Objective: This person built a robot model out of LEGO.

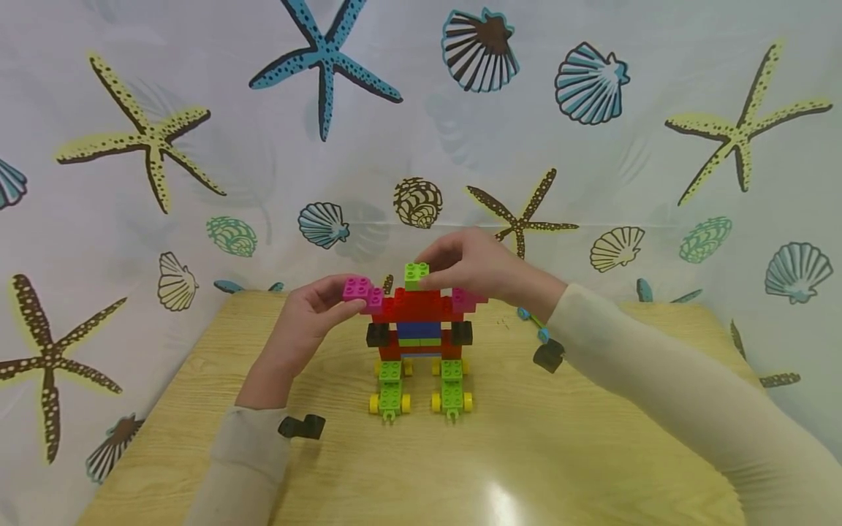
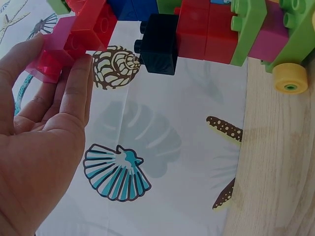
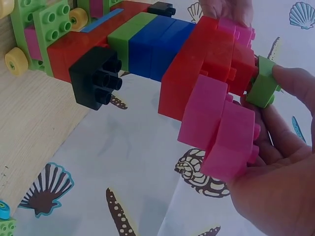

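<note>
Red, blue and green plastic brick figure point(image 1: 419, 332) stands on wheeled green feet at the wooden table's point(image 1: 526, 453) far middle. The left hand point(image 1: 304, 318) pinches its left pink brick arm point(image 1: 362, 291); the right hand point(image 1: 476, 264) pinches the small green top brick point(image 1: 415, 275).

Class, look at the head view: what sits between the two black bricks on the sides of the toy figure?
Between the left black plastic brick and the right black plastic brick sits a blue brick above a thin green brick.
</note>
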